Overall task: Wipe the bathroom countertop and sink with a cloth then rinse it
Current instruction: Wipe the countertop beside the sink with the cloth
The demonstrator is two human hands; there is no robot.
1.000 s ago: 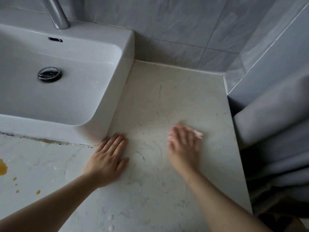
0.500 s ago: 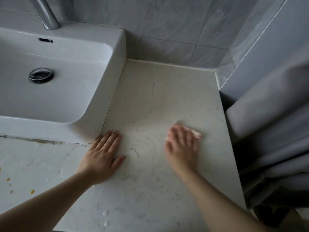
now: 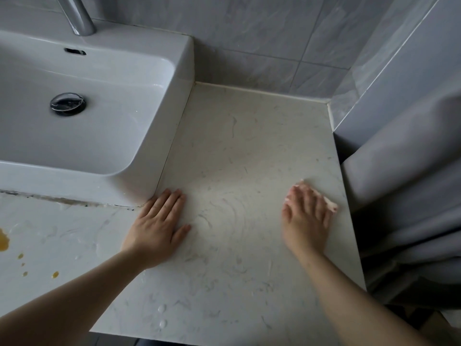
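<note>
A pale marble countertop (image 3: 239, 151) runs to the right of a white vessel sink (image 3: 159, 171) with a chrome drain plug (image 3: 67, 104). My right hand (image 3: 305, 222) lies flat with straight fingers, pressing a small pinkish-white cloth (image 3: 330, 204) onto the counter near its right edge; only the cloth's far edge shows past my fingertips. My left hand (image 3: 157, 227) rests flat on the counter beside the sink's front right corner, holding nothing. Faint wet swirl marks lie between the two hands.
A chrome tap (image 3: 77, 16) rises behind the basin. Orange stains (image 3: 3, 239) and small drops mark the counter at the far left. Grey tiled walls enclose the back and right. A grey curtain (image 3: 404, 208) hangs just past the counter's right edge. Water beads (image 3: 162, 308) sit near the front edge.
My right hand with the cloth has slid to the right, closer to the counter's right edge. My left hand has stayed planted by the sink corner.
</note>
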